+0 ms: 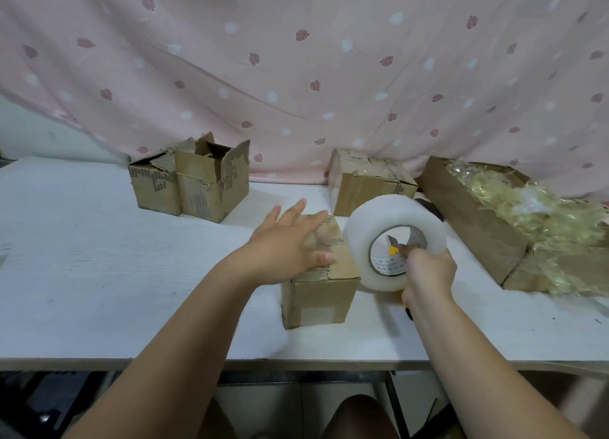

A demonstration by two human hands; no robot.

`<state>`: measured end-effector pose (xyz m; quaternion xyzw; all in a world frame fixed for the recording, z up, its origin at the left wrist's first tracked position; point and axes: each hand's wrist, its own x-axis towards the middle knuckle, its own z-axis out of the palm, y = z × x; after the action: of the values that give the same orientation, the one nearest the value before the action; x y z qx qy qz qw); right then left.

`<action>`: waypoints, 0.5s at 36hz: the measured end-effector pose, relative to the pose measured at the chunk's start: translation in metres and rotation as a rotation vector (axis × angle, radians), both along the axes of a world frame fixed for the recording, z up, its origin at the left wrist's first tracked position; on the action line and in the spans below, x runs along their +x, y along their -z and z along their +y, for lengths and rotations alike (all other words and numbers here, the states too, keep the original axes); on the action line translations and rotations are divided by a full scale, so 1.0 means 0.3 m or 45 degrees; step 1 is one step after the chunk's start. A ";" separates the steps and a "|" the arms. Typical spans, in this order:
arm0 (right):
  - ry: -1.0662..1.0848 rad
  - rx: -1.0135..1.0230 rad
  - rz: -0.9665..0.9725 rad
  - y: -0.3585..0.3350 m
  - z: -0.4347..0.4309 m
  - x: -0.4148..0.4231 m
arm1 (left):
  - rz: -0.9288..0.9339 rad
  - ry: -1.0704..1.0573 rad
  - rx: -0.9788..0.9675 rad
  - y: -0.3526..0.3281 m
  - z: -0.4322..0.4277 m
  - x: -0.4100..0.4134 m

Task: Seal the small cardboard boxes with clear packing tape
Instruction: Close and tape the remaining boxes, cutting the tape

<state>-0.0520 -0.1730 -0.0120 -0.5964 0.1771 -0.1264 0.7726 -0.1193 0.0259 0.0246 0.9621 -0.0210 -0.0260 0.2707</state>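
A small closed cardboard box stands on the white table near its front edge. My left hand lies flat on the box's top with its fingers spread. Just right of the box, my right hand grips a large roll of clear packing tape together with a yellow-handled cutter, whose blade shows inside the roll's core. The roll is held upright, close beside the box's right edge.
Two worn boxes with open flaps stand at the back left. A taped box sits at the back middle. A long carton of crumpled yellowish tape scraps lies at the right. A pink curtain hangs behind.
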 end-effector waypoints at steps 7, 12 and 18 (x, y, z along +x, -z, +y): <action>0.016 -0.096 -0.075 0.021 -0.006 0.005 | -0.011 -0.150 0.304 0.008 -0.211 -0.025; 0.034 -0.200 -0.155 0.043 -0.012 -0.002 | -0.051 -0.219 0.417 0.031 -0.233 -0.027; 0.082 -0.221 -0.270 0.019 -0.022 0.002 | -0.166 -0.249 0.282 0.032 -0.206 -0.039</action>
<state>-0.0515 -0.1796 -0.0177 -0.6383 0.1020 -0.2285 0.7280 -0.1309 -0.0359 0.0151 0.9831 0.0584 0.0609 0.1622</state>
